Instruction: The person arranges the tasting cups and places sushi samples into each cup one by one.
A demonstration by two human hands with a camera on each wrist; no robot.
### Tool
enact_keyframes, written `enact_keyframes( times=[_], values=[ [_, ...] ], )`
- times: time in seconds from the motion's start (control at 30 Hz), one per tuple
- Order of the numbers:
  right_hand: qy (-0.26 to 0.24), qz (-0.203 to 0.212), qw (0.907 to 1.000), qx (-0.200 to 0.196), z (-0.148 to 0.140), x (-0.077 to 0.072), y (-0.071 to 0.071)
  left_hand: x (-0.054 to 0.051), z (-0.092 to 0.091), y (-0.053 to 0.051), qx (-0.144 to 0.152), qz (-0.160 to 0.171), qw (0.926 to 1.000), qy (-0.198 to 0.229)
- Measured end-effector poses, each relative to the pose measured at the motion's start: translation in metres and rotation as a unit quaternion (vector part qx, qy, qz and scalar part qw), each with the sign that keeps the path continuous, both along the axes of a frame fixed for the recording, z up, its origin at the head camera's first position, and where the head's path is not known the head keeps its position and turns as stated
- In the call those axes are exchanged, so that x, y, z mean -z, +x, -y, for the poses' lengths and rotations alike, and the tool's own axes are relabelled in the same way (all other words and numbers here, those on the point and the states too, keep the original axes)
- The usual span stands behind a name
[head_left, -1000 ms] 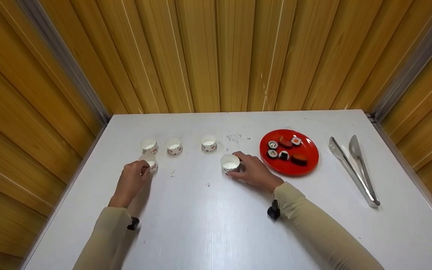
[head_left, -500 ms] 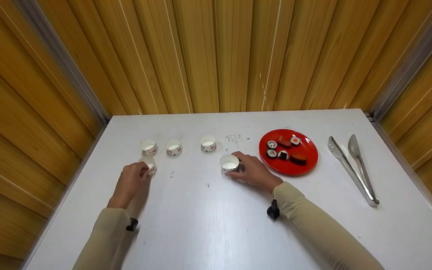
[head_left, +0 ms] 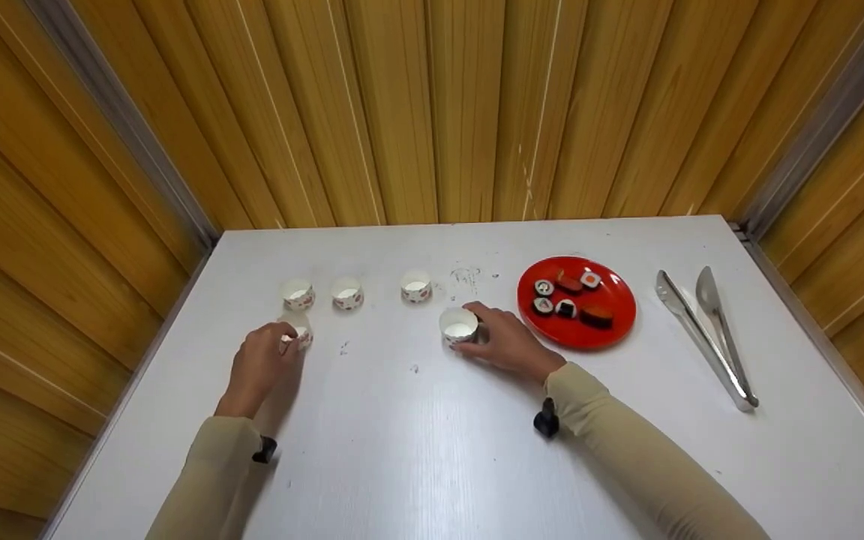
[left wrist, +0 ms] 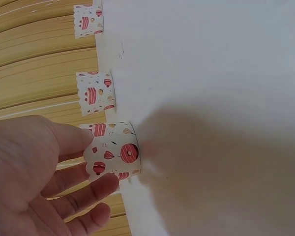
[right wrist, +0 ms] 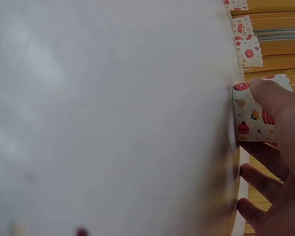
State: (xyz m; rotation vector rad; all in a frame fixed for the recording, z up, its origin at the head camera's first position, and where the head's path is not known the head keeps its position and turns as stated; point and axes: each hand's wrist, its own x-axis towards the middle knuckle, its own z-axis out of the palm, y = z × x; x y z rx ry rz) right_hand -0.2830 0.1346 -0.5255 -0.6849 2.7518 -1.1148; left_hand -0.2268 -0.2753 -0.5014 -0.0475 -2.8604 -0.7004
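The left hand (head_left: 259,364) pinches a white paper baking cup (left wrist: 113,152) printed with red cakes and doughnuts. In the left wrist view, its thumb lies at the scalloped rim and the other fingers are on the far side. That cup stands upright on the table, just in front of another baking cup (head_left: 298,295). The right hand (head_left: 511,341) grips a matching baking cup (right wrist: 255,115) between thumb and fingers, also upright on the table. Behind the hands stand two more baking cups, one left of centre (head_left: 347,295) and one near the middle (head_left: 416,288).
To the right of the right hand is a red plate (head_left: 612,330) bearing several sushi pieces (head_left: 596,316). Metal tongs (head_left: 702,341) lie farther right on the white table (head_left: 402,450). Yellow wood-look panels (head_left: 469,112) enclose the back and sides.
The left hand and its baking cup have shifted very slightly toward the person, away from the cup behind. The right hand and its cup have stayed in place.
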Motion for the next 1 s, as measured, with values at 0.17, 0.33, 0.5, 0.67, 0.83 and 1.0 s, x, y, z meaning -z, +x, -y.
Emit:
enact_keyframes(
  times=[0.17, 0.33, 0.5, 0.67, 0.83, 1.0],
  values=[
    [0.008, -0.012, 0.9999, -0.004, 0.000, 0.002, -0.001, 0.001, -0.001, 0.001, 0.006, -0.019, 0.9998, -0.002],
    [0.004, -0.007, 1.0000, -0.006, 0.000, 0.001, -0.001, -0.004, -0.008, 0.001, 0.008, -0.061, 0.9981, -0.005],
    [0.012, -0.006, 0.9999, -0.001, 0.000, -0.001, 0.000, -0.014, -0.024, 0.000, 0.031, -0.109, 0.9935, -0.013],
    [0.019, -0.004, 0.9998, 0.007, 0.000, -0.001, 0.000, -0.021, -0.045, -0.005, 0.074, -0.158, 0.9845, -0.016],
    [0.024, 0.001, 0.9996, 0.011, 0.001, 0.000, 0.000, -0.024, -0.066, -0.010, 0.113, -0.188, 0.9756, -0.011],
    [0.029, -0.001, 0.9995, 0.011, 0.000, 0.000, 0.000, -0.025, -0.088, -0.015, 0.142, -0.193, 0.9708, -0.007]
  ],
)
